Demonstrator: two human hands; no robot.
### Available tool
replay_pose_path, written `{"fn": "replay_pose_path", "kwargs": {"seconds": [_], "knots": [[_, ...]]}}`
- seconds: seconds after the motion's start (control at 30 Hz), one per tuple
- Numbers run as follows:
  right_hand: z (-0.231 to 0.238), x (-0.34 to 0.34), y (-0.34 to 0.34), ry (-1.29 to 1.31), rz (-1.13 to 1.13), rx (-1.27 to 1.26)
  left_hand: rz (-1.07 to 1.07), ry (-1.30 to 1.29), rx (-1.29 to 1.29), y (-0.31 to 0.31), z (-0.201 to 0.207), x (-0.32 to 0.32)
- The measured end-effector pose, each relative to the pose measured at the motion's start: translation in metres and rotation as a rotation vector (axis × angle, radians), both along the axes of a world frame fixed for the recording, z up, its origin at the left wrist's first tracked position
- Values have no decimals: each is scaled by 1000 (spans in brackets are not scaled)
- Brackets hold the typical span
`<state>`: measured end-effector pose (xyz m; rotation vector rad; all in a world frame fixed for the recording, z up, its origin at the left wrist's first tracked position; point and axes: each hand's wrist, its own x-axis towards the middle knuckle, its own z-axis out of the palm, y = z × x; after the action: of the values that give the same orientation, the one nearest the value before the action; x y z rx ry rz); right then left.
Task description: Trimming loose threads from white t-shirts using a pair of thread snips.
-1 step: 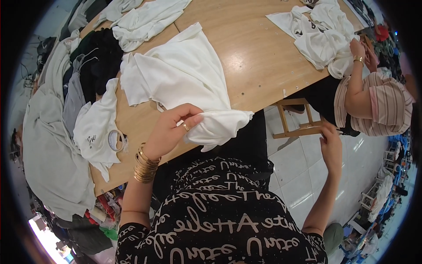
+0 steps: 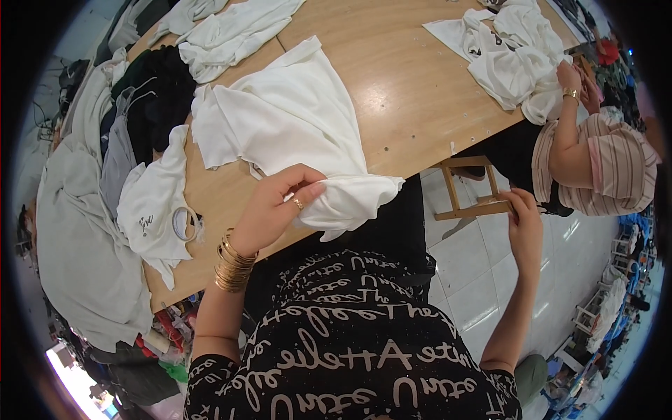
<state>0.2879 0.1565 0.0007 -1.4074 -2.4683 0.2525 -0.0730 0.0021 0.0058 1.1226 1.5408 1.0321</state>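
A white cloth garment (image 2: 294,112) lies spread over the near part of the wooden table, and its near end hangs over the edge in folds. My left hand (image 2: 280,199), with a ring and gold bangles, pinches that gathered end between thumb and fingers. Well away from the cloth, my right hand (image 2: 523,220) is raised over the floor on the right. Its fingers are curled and pressed together; anything between them is too small to make out.
Left of the garment lie a tape roll (image 2: 184,224), a printed white piece (image 2: 150,203), dark clothes (image 2: 164,91) and a large grey cloth heap (image 2: 84,231). A co-worker (image 2: 595,164) handles white garments (image 2: 518,63) at the table's right. A wooden stool (image 2: 472,208) stands below its edge.
My right hand has shifted slightly up and to the left. My left hand has barely moved and keeps its pinch on the white garment.
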Motion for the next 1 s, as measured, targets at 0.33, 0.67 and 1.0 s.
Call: {"fn": "replay_pose_path", "kwargs": {"seconds": [0.33, 0.67, 1.0], "knots": [[25, -126, -36, 688, 277, -699, -61, 140, 138, 8, 7, 27], [19, -158, -40, 629, 362, -785, -12, 192, 188, 15, 5, 36], [4, -159, -45, 1064, -15, -1051, -6, -129, -47, 21, 4, 40]]}}
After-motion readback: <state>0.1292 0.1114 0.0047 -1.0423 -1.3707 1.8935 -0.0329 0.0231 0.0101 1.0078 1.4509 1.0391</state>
